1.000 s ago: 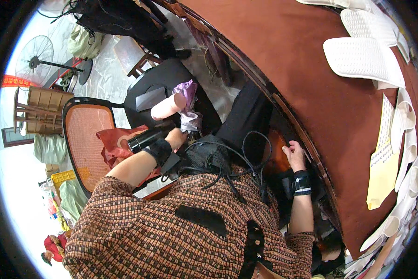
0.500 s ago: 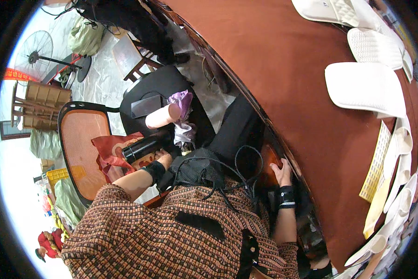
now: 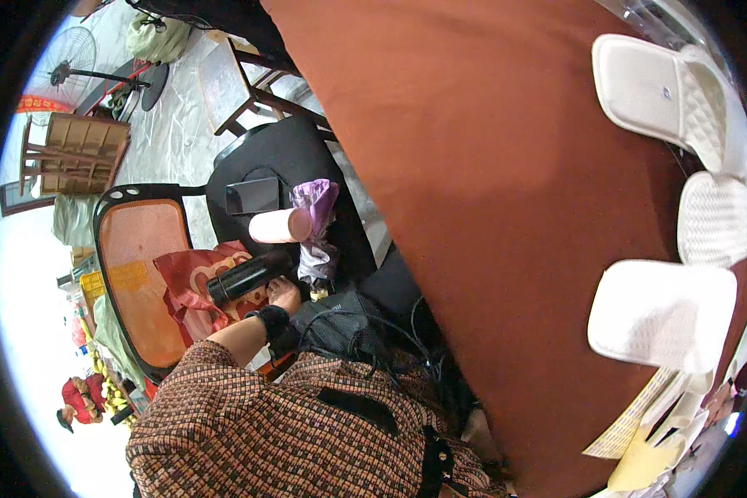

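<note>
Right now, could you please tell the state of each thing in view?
Black bottle: lying on its side
Pink cylinder: appears to lie sideways
Purple bundle: crumpled
Flat device: screen dark
Red bag: crumpled
Orange-backed chair: bearing things
Floor fan: standing; spinning unclear
White padded pieces: lying on brown tabletop
Left hand: beside black bottle, grip unclear

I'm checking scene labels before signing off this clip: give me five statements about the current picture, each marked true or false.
1. The left hand is beside the black bottle. True.
2. The pink cylinder lies on the brown tabletop. False: the pink cylinder lies on the black seat.
3. A white padded piece lies on the brown tabletop. True.
4. The fan stands at the right edge. False: the fan is at upper left.
5. Both hands show clearly. False: only the left does.
</note>
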Available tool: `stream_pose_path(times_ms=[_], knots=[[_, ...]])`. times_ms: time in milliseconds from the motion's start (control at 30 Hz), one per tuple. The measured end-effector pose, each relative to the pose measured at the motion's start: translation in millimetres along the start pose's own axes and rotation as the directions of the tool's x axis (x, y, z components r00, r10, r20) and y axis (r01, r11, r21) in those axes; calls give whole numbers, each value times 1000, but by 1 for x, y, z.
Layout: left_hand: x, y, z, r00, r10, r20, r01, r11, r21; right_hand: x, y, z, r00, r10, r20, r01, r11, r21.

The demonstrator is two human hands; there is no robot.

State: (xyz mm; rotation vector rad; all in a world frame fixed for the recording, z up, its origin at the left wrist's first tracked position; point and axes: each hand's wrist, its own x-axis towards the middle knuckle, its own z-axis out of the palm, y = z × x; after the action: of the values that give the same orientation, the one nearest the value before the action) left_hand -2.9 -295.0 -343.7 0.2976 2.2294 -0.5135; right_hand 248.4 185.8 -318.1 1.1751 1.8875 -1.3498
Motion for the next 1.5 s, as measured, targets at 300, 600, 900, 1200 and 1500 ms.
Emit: stream_pose_path(times_ms=[300,600,900,1200,1500], knots=[[-17,-4,7,999,35,-21,-33,994,103,-5,-30,-4,988,-38,146,49,996,-73],[-35,7,-20,1000,-20,14,19,998,66,-11,-52,0,968,-60,244,93,988,-126],[-14,-40,44,995,95,4,-94,986,-137,-30,-64,22,921,-89,379,149,980,-132],[-4,-20,23,996,21,89,-21,1000,-1,-44,-45,35,899,-89,428,186,964,-191],[35,-16,27,998,52,43,-58,983,173,-28,-44,49,934,-203,295,275,934,-226]])
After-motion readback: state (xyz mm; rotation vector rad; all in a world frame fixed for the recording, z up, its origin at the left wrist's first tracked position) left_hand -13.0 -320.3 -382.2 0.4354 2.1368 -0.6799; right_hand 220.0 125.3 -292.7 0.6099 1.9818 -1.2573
